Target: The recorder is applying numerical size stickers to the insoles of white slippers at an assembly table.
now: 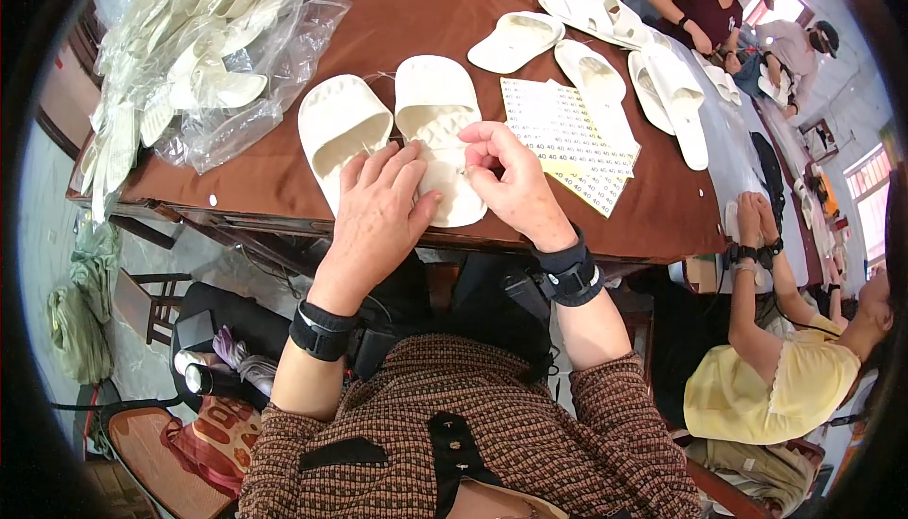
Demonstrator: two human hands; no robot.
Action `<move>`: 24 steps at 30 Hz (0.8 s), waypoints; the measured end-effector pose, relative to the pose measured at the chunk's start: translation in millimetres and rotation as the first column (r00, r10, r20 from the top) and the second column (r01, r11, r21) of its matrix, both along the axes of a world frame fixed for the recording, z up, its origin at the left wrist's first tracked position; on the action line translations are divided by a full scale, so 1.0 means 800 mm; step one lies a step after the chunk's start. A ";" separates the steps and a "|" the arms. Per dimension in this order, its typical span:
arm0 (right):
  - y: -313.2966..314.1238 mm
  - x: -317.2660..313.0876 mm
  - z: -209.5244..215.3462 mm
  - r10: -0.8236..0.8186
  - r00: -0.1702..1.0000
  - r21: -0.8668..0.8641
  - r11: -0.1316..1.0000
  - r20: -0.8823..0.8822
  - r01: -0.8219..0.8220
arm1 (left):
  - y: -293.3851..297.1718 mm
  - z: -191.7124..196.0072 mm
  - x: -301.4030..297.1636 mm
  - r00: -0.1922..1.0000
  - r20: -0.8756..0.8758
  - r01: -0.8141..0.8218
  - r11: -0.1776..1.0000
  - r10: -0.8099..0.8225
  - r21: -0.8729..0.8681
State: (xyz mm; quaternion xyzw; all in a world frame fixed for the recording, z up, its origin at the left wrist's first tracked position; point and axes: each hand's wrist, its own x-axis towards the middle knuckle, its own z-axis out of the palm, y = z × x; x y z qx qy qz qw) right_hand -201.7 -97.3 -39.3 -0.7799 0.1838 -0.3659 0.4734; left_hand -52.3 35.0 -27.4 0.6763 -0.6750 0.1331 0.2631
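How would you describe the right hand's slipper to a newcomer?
Start at the brown tablecloth. Near its front edge, left of the sticker sheets, lies a white slipper. Unlike the slipper on its left, it has the right hand at its right edge.

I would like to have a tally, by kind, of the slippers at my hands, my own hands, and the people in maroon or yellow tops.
White slippers: 2 (left slipper, right slipper)
Hands: 2 (left hand, right hand)
Person in maroon top: 1
Person in yellow top: 1
Total: 6
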 end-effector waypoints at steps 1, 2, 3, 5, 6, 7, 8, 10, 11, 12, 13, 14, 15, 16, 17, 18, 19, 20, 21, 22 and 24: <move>0.000 -0.001 0.001 0.007 1.000 0.029 1.000 0.030 -0.008 | 0.000 0.001 0.000 1.000 -0.001 -0.002 1.000 0.002 0.001; 0.001 -0.001 0.002 0.013 0.998 0.057 0.998 0.060 -0.017 | 0.000 0.002 0.000 1.000 -0.001 -0.002 1.000 0.002 -0.001; 0.001 -0.003 0.004 0.014 0.998 0.054 0.998 0.060 -0.018 | 0.001 0.003 -0.001 1.000 -0.004 0.002 1.000 -0.002 0.004; -0.002 -0.003 0.006 0.044 0.997 0.114 0.992 0.067 -0.051 | 0.000 0.000 0.002 1.000 -0.005 -0.003 1.000 0.003 0.007; -0.003 -0.001 0.008 0.049 0.996 0.112 0.992 0.068 -0.057 | -0.001 -0.002 0.001 1.000 0.000 0.000 1.000 0.000 0.005; -0.001 0.000 0.012 0.056 0.997 0.092 0.994 0.060 -0.061 | -0.001 -0.003 0.000 1.000 0.003 0.006 1.000 -0.006 0.004; 0.000 0.001 0.015 0.062 0.997 0.071 0.995 0.051 -0.066 | 0.000 -0.004 0.001 1.000 0.002 0.002 1.000 -0.002 0.005; 0.003 0.009 0.024 0.099 0.995 0.044 0.994 0.030 -0.100 | 0.000 -0.002 0.002 1.000 -0.001 0.003 0.999 -0.003 -0.034; 0.003 0.013 0.028 0.131 0.991 0.016 0.991 0.009 -0.132 | 0.000 -0.002 0.001 1.000 -0.002 0.006 0.999 -0.007 -0.034; 0.002 0.016 0.027 0.128 0.992 0.016 0.992 0.008 -0.128 | 0.000 -0.001 0.000 1.000 -0.003 0.006 0.999 -0.006 -0.033; -0.002 0.022 0.025 0.132 0.990 -0.010 0.991 -0.045 -0.132 | 0.000 -0.001 0.001 1.000 -0.002 0.002 0.999 -0.002 -0.035; -0.004 0.026 0.024 0.134 0.986 -0.037 0.990 -0.098 -0.138 | -0.002 -0.002 0.001 1.000 -0.001 0.001 0.999 -0.001 -0.037; -0.006 0.026 0.026 0.135 0.986 -0.039 0.990 -0.097 -0.139 | -0.003 -0.002 0.001 1.000 0.006 0.004 0.999 -0.004 -0.035; -0.006 0.025 0.029 0.139 0.983 -0.069 0.987 -0.119 -0.148 | -0.002 -0.004 0.000 1.000 0.010 0.003 1.000 -0.003 -0.030; -0.006 0.025 0.031 0.142 0.980 -0.098 0.983 -0.141 -0.157 | -0.002 -0.004 0.001 1.000 0.007 -0.001 1.000 0.001 -0.029; -0.007 0.028 0.028 0.146 0.979 -0.097 0.982 -0.143 -0.161 | -0.001 -0.003 0.002 1.000 0.011 0.001 0.999 0.000 -0.033; -0.010 0.029 0.024 0.149 0.979 -0.109 0.980 -0.140 -0.165 | -0.002 -0.003 0.001 1.000 0.014 0.007 0.999 -0.007 -0.037; -0.011 0.030 0.021 0.152 0.979 -0.121 0.978 -0.137 -0.168 | -0.002 -0.003 0.001 1.000 0.011 0.009 0.999 -0.009 -0.037; -0.010 0.030 0.020 0.149 0.979 -0.120 0.979 -0.139 -0.167 | -0.002 -0.004 0.001 1.000 0.009 0.007 0.999 -0.007 -0.039; -0.008 0.032 0.020 0.124 0.982 -0.157 0.977 -0.145 -0.147 | -0.002 -0.003 0.001 1.000 0.009 0.002 0.999 -0.002 -0.041; -0.006 0.032 0.022 0.098 0.984 -0.195 0.973 -0.150 -0.126 | -0.001 -0.001 0.000 1.000 0.007 0.003 0.999 -0.003 -0.046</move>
